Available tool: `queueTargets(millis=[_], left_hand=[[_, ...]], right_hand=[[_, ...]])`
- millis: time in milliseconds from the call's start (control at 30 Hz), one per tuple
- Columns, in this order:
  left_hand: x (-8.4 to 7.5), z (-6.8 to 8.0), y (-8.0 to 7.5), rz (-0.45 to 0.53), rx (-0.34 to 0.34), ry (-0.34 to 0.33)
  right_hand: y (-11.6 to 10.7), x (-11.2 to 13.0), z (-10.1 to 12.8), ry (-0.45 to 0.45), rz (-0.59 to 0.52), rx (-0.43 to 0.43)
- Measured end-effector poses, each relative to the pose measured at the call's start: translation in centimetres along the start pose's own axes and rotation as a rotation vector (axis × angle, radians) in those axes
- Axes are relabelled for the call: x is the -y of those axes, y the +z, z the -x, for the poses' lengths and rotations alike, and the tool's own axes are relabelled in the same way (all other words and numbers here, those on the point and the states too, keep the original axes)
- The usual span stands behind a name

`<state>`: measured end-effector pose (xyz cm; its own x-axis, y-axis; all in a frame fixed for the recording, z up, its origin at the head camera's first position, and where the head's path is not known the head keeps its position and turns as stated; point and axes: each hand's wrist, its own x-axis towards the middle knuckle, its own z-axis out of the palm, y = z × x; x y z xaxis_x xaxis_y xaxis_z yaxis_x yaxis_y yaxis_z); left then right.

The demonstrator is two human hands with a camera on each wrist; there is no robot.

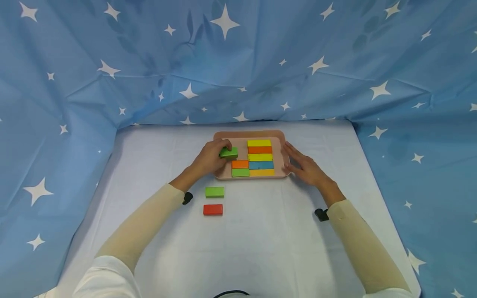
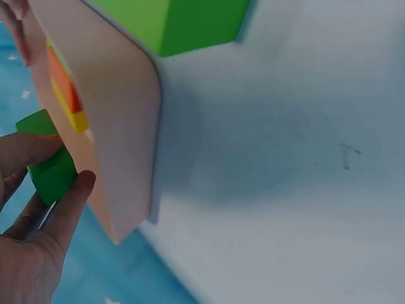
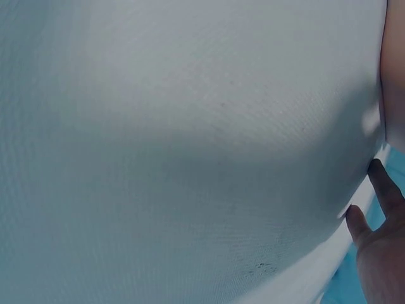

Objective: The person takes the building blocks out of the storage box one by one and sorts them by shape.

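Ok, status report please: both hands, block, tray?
Left hand pinches green block over pink tray. Right hand open, steadies tray edge. Nothing blocking.

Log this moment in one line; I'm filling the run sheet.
left hand: grips green block over pink tray | right hand: flat against tray edge

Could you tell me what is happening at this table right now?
A person is handling coloured blocks at a pink tray. The left hand pinches a green block over the tray's open left side, while the right hand rests flat against the tray's right edge. Several blocks already lie in rows in the tray. A second green block and a red block lie on the white table.
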<state>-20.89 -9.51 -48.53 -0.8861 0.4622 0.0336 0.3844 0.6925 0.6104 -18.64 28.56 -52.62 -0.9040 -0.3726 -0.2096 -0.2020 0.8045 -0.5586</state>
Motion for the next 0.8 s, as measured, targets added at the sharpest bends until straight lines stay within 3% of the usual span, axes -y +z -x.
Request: queueTargets(millis=[200,467,633,800], left_hand=[[-0.7,3.3,-1.5,0.091,-0.024,0.056],[-2.7,9.7,-2.2,0.100,0.007,0.107],[-3.7,13.6,-1.6,0.081,-0.003,0.124],[-3.8,17.4,0.2,0.071,0.007,0.146]], right_hand=[[0.1,-0.1,-0.1,0.004,-0.012,-0.021],[0.1,0.0,-0.1,0.002,-0.013,-0.002],[0.0,-0.1,-0.2,0.006,-0.009,-0.010],[0.3,-0.2,-0.2,-0.003,-0.024,-0.018]])
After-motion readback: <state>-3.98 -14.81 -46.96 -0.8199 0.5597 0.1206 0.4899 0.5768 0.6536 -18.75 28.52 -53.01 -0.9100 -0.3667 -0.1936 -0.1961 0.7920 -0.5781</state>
